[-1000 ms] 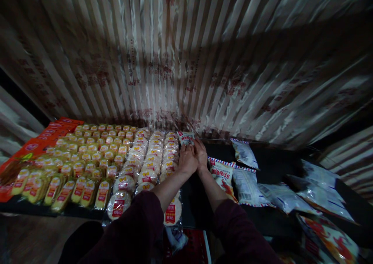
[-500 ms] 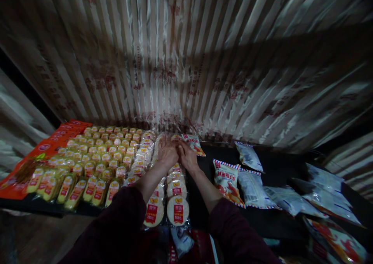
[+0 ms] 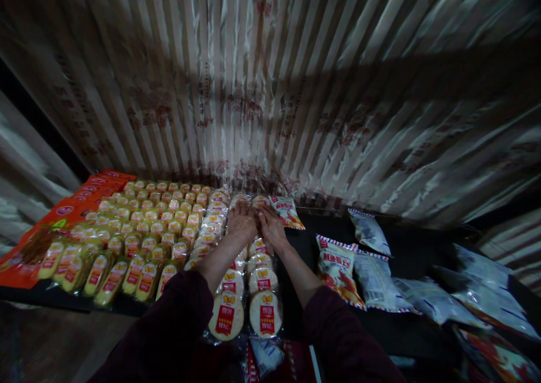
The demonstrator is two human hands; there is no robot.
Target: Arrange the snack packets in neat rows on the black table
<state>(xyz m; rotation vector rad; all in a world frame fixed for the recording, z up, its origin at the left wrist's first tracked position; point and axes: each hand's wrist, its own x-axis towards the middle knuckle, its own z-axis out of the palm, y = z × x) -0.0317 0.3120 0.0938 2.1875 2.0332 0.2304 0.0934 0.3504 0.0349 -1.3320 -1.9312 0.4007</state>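
My left hand point(image 3: 240, 223) and my right hand point(image 3: 269, 225) lie side by side, fingers stretched flat, pressing on the far end of two rows of round cracker packs point(image 3: 264, 284) in clear wrap with red labels. Neither hand holds anything. A small red-and-white snack bag point(image 3: 287, 211) lies just right of my right hand's fingertips. Left of my hands run more rows of round packs point(image 3: 209, 219) and many small yellow packs point(image 3: 135, 231).
Orange-red flat packets point(image 3: 63, 211) line the far left of the dark shelf point(image 3: 406, 329). Loose red-and-white snack bags point(image 3: 338, 267) and silvery bags point(image 3: 473, 293) lie scattered at the right. A striped foil-like wall point(image 3: 270, 90) rises behind.
My hands left the small snack bag at the back and moved left onto the rows of round cracker packs. The bag now lies flat beside them.
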